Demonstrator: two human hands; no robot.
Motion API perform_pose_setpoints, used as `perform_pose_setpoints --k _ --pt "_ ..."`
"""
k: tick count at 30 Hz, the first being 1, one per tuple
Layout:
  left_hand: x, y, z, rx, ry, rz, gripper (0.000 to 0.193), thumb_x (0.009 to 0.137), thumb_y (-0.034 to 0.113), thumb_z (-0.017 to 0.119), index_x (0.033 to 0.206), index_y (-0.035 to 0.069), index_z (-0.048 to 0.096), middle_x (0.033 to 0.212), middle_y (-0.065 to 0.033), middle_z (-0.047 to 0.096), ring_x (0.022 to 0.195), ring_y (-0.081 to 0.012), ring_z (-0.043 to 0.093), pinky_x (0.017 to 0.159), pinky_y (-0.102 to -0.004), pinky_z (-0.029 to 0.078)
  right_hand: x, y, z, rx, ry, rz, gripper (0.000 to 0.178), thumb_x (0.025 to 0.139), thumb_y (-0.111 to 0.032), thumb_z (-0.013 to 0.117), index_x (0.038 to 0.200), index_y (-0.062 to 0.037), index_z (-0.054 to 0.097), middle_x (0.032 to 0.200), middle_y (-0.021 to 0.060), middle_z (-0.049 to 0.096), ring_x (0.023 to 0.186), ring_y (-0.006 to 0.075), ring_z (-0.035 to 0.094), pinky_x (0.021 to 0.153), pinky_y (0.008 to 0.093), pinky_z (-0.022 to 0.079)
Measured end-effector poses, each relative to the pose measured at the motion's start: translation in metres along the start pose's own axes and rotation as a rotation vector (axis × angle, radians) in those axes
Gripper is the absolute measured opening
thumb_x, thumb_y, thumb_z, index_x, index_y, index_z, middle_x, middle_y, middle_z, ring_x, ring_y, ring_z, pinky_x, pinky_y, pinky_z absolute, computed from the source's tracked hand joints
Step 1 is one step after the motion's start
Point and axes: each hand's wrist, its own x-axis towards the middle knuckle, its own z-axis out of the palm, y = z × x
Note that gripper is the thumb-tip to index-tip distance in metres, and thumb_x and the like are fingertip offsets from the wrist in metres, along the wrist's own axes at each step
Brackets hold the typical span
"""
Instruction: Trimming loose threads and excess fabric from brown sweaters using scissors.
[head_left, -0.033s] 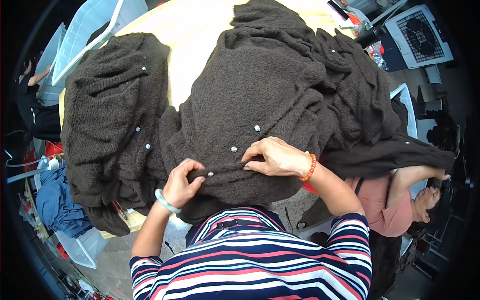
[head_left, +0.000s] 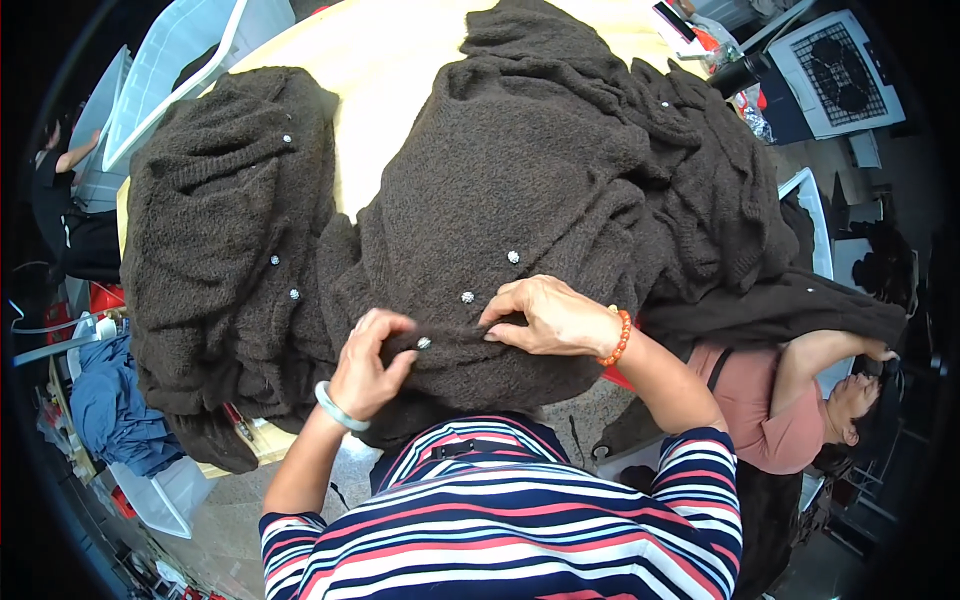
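A dark brown knitted cardigan lies bunched over the table edge in front of me. Along its front band sit shiny round buttons: one beside my left fingertips, others farther up. My left hand, with a pale bangle at the wrist, has the band's edge between thumb and fingers; its fingertips are slightly blurred. To the right, my right hand, wearing an orange bead bracelet, pinches the same edge between thumb and forefinger. The fabric between both hands is drawn into a ridge.
Another dark knitted garment with buttons lies to the left on the yellow table. A white bin stands at the far left. Blue cloth fills a lower left bin. At right, a person in pink holds dark fabric.
My left hand has shifted slightly up, and the button beside it has risen a little with the cloth. My right hand stays nearly in place.
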Motion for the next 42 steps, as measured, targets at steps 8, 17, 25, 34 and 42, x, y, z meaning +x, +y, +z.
perform_pose_setpoints --k 8,17,25,34,42 --pt "0.030 0.014 0.042 -0.737 -0.237 -0.221 0.009 0.085 0.007 0.071 0.086 0.002 0.063 0.075 0.0080 0.057 0.070 -0.0001 0.048 0.062 -0.0179 0.039 0.001 0.012 0.019 0.604 0.027 0.080 0.016 0.089 -0.011 0.065 0.096 0.0030 0.068 0.083 0.0034 0.068 0.078 0.0059 0.059 0.071 0.0228 0.048" --pt "0.039 0.013 0.024 -0.767 -0.417 -0.267 0.015 0.084 0.009 0.074 0.077 0.004 0.062 0.069 0.0099 0.052 0.064 0.0007 0.043 0.055 -0.0195 0.036 0.015 0.032 0.032 0.957 -0.073 0.251 0.014 0.092 -0.015 0.065 0.093 -0.0016 0.068 0.084 -0.0026 0.065 0.075 0.0029 0.055 0.069 0.0186 0.044" --pt "0.037 0.009 0.023 -0.728 -0.419 -0.305 0.008 0.081 0.005 0.074 0.083 0.003 0.067 0.074 0.0073 0.060 0.068 0.0001 0.049 0.060 -0.0188 0.040 0.012 0.027 0.016 0.917 -0.152 0.222 0.018 0.088 -0.016 0.070 0.095 -0.0001 0.068 0.081 -0.0019 0.065 0.073 0.0033 0.055 0.066 0.0183 0.044" --pt "0.029 -0.004 0.028 -1.016 -0.233 -0.365 0.012 0.087 0.013 0.070 0.094 0.004 0.065 0.083 0.0047 0.062 0.077 -0.0032 0.053 0.072 -0.0178 0.040 0.005 0.027 0.000 0.707 -0.129 0.180 0.021 0.080 -0.013 0.077 0.093 0.0023 0.070 0.079 0.0023 0.068 0.073 0.0060 0.059 0.067 0.0223 0.048" --pt "0.023 -0.006 0.031 -0.938 -0.188 -0.361 0.014 0.086 0.008 0.069 0.097 0.004 0.062 0.084 0.0068 0.058 0.075 -0.0016 0.050 0.070 -0.0174 0.039 -0.005 0.026 -0.002 0.359 0.025 0.128 0.018 0.081 -0.012 0.074 0.095 -0.0006 0.071 0.083 0.0055 0.070 0.076 0.0096 0.063 0.072 0.0257 0.050"
